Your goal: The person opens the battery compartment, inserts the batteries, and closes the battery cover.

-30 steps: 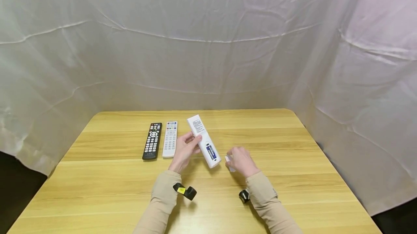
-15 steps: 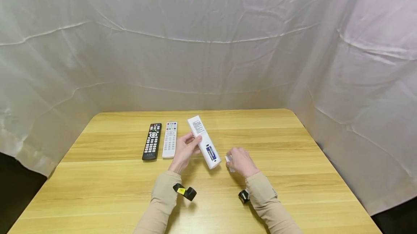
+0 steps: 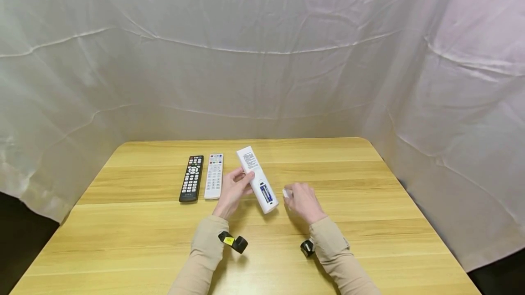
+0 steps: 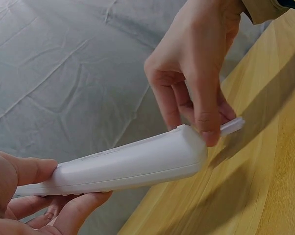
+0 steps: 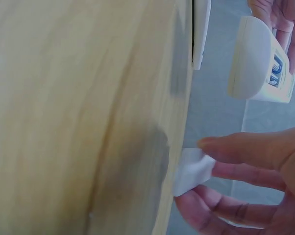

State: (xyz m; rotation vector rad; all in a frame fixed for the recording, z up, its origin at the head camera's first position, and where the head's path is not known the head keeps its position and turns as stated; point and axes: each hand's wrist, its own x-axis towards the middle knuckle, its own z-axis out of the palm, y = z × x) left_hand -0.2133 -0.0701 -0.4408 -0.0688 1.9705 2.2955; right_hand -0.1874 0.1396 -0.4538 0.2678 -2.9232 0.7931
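Note:
A white remote control is held back side up in my left hand, thumb on top and fingers beneath. Its battery compartment lies uncovered, with blue batteries inside. Just right of its lower end, my right hand pinches a small white battery cover between thumb and fingers. In the right wrist view the cover is apart from the remote and close above the wood. The left wrist view shows the remote side-on, hiding the compartment.
To the left, a black remote and another white remote lie buttons up, side by side on the wooden table. A pale grey curtain encloses the back and sides.
The battery cover has shifted and turned slightly in my right fingers, its visible end now pointing further up and left. My left hand and the remote have hardly moved.

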